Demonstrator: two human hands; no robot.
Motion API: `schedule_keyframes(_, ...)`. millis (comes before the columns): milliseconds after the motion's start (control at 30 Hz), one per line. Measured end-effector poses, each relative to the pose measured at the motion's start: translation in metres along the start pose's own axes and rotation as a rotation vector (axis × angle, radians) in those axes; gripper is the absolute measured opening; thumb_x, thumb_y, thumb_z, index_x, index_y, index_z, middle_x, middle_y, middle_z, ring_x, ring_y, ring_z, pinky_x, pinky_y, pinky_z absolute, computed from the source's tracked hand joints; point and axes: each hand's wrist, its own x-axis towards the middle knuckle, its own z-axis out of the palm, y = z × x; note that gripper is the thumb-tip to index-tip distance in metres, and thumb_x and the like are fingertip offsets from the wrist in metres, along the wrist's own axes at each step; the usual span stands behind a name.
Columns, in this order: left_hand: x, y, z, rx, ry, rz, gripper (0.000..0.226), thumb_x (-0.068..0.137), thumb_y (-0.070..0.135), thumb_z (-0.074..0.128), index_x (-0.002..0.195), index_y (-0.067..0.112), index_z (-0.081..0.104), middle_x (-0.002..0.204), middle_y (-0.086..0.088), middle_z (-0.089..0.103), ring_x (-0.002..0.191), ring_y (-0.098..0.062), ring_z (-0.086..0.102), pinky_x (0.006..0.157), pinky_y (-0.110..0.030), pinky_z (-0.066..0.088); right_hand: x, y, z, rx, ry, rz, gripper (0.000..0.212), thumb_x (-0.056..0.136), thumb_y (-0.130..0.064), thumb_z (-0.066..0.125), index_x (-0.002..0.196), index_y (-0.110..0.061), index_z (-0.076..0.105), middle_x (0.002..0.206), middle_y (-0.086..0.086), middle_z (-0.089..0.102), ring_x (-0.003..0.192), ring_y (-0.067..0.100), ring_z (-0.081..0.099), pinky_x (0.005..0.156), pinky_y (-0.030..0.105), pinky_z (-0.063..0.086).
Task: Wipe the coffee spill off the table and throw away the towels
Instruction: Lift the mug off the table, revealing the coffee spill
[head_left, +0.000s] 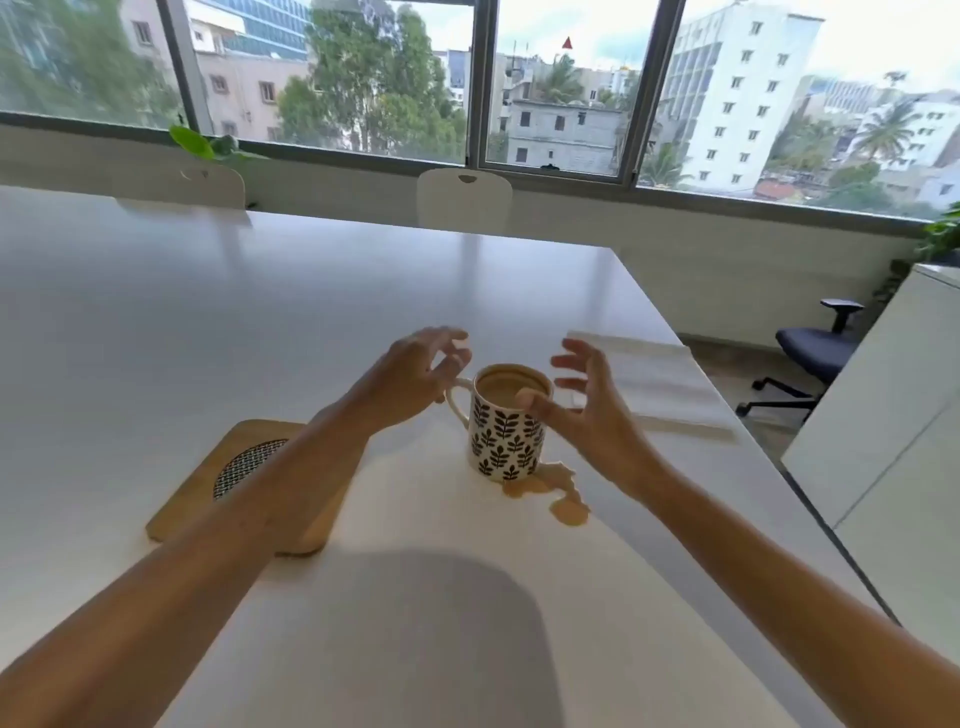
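White surface (260, 322) by a window: 1 full mug, 1 spill, towels unused.

Head view: left hand (410, 374) and right hand (592, 410) flank the leaf-print mug (506, 434), fingers spread, gripping nothing; whether the right thumb touches the rim is unclear. Coffee spill (558, 493) pools at the mug's base, right side. Folded towels (660, 384) lie beyond, near the edge. Wooden coaster (208, 488) sits left. Risk: a nudge or tilted lift would slop more coffee and widen the puddle.
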Motion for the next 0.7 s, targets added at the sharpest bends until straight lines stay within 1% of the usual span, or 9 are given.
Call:
schedule_keyframes(33,0.002,-0.001,0.003,-0.041,-0.036,-0.020,0.030,0.098,0.023,0.045,0.123,0.008,0.055,0.108,-0.005,0.062,0.063,-0.007,0.062,0.049,-0.013,0.045,0.001,0.001,0.003,0.015,-0.049,0.020,0.098,0.057,-0.065,0.069,0.136,-0.028,0.024,0.129,-0.005,0.043,0.113,0.012,0.049,0.087,0.032,0.050)
schedule_keyframes(100,0.004,-0.007,0.008,-0.079,-0.102,-0.080,0.022,0.099,0.020,0.042,0.107,0.011,0.061,0.092,0.001,0.065,0.060,-0.010,0.063,0.043,-0.013,0.042,0.002,0.006,0.011,0.037,-0.133,0.037,0.102,0.056,-0.057,0.075,0.137,-0.031,0.019,0.126,-0.007,0.043,0.110,0.008,0.050,0.087,0.032,0.048)
schedule_keyframes(167,0.004,-0.012,0.013,-0.112,-0.166,-0.147,0.026,0.100,0.023,0.040,0.093,0.014,0.063,0.080,0.004,0.066,0.062,-0.014,0.065,0.043,-0.015,0.042,0.001,0.015,0.020,0.064,-0.154,0.023,0.106,0.053,-0.052,0.078,0.137,-0.035,0.015,0.120,-0.012,0.048,0.108,0.003,0.053,0.090,0.034,0.047)
schedule_keyframes(267,0.008,-0.015,0.015,-0.150,-0.199,-0.196,0.038,0.101,0.029,0.038,0.092,0.006,0.067,0.076,0.003,0.069,0.064,-0.010,0.066,0.047,-0.018,0.046,0.005,0.023,0.026,0.085,-0.114,0.037,0.114,0.046,-0.056,0.083,0.136,-0.039,0.014,0.115,-0.017,0.053,0.110,0.006,0.056,0.093,0.035,0.046)
schedule_keyframes(333,0.009,-0.014,0.016,-0.154,-0.218,-0.187,0.039,0.101,0.027,0.037,0.093,0.003,0.067,0.074,0.003,0.068,0.062,-0.008,0.066,0.049,-0.018,0.048,0.006,0.025,0.028,0.075,-0.104,0.059,0.115,0.042,-0.056,0.084,0.135,-0.039,0.017,0.116,-0.015,0.055,0.110,0.006,0.055,0.089,0.029,0.045)
schedule_keyframes(467,0.008,-0.017,0.017,-0.185,-0.229,-0.154,0.038,0.101,0.024,0.036,0.084,0.004,0.063,0.068,0.006,0.065,0.060,-0.008,0.065,0.051,-0.019,0.049,0.006,0.021,0.029,0.025,-0.076,0.069,0.098,0.043,-0.046,0.087,0.124,-0.036,0.032,0.110,-0.021,0.058,0.100,-0.012,0.054,0.074,0.007,0.043)
schedule_keyframes(533,0.006,-0.018,0.020,-0.187,-0.209,-0.128,0.041,0.101,0.028,0.036,0.083,0.003,0.063,0.068,0.004,0.066,0.061,-0.009,0.066,0.051,-0.019,0.050,0.006,0.019,0.028,-0.003,-0.059,0.076,0.090,0.043,-0.043,0.089,0.117,-0.036,0.038,0.105,-0.022,0.059,0.094,-0.018,0.053,0.068,0.001,0.042)
schedule_keyframes(600,0.004,-0.018,0.022,-0.210,-0.191,-0.107,0.043,0.101,0.031,0.036,0.079,0.005,0.063,0.069,0.002,0.066,0.060,-0.011,0.066,0.051,-0.019,0.050,0.005,0.018,0.028,-0.015,-0.034,0.101,0.084,0.044,-0.042,0.089,0.114,-0.036,0.043,0.103,-0.020,0.061,0.091,-0.017,0.055,0.065,0.003,0.043)
schedule_keyframes(700,0.004,-0.018,0.022,-0.219,-0.153,-0.089,0.043,0.100,0.031,0.036,0.073,0.010,0.061,0.069,0.001,0.066,0.061,-0.019,0.067,0.054,-0.024,0.055,0.003,0.017,0.030,-0.058,-0.006,0.105,0.079,0.047,-0.041,0.089,0.113,-0.036,0.045,0.103,-0.019,0.061,0.092,-0.014,0.056,0.067,0.007,0.043)
